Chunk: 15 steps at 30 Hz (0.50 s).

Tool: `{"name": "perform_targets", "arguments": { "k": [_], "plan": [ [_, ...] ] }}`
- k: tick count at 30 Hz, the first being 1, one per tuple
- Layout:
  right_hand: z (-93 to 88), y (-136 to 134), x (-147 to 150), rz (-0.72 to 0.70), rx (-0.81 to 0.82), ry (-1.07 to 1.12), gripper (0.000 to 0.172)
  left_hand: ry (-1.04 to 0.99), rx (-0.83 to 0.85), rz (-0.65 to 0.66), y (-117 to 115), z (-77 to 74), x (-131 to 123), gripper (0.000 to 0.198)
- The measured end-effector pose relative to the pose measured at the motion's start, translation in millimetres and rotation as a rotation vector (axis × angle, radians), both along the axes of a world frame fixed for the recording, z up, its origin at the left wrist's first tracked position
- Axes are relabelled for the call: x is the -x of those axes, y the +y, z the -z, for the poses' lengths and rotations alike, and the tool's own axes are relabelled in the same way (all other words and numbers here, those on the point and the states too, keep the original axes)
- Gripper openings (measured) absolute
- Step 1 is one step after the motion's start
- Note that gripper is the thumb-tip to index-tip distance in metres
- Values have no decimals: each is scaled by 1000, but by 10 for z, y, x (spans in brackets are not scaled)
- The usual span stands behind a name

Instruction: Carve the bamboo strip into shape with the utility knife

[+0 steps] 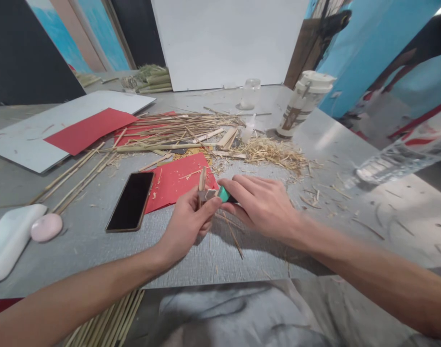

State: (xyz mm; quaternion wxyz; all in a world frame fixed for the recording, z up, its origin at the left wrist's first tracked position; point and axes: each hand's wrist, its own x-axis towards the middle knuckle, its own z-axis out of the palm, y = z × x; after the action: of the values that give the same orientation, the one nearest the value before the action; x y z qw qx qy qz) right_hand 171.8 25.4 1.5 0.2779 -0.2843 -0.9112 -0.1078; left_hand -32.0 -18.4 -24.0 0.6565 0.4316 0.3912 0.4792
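Observation:
My left hand is closed around a short, flat strip of dried stalk, which stands nearly upright out of the fist. In my right hand is a utility knife with a green and black handle. Its blade lies against the strip, close to my left thumb. Under and behind the hands lies a red sheet sprinkled with small shavings. A dark-screened phone rests flat to the left of the sheet.
Behind the hands lie many thin dry stalks and a heap of straw shavings. A white-lidded container, a glass jar and a plastic bottle stand or lie rightward. A white board bears another red sheet.

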Motion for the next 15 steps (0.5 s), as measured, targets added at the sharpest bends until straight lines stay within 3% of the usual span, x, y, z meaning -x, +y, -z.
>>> {"name": "perform_targets", "arguments": {
  "k": [4, 11, 15],
  "plan": [
    [-6, 15, -5, 3, 10, 23, 44, -97, -90, 32, 14, -23, -1, 35],
    [15, 52, -16, 35, 32, 8, 44, 119, -143, -162, 34, -32, -26, 34],
    [38, 71, -17, 41, 2, 7, 44, 154, -124, -155, 36, -37, -27, 37]
  ]
}}
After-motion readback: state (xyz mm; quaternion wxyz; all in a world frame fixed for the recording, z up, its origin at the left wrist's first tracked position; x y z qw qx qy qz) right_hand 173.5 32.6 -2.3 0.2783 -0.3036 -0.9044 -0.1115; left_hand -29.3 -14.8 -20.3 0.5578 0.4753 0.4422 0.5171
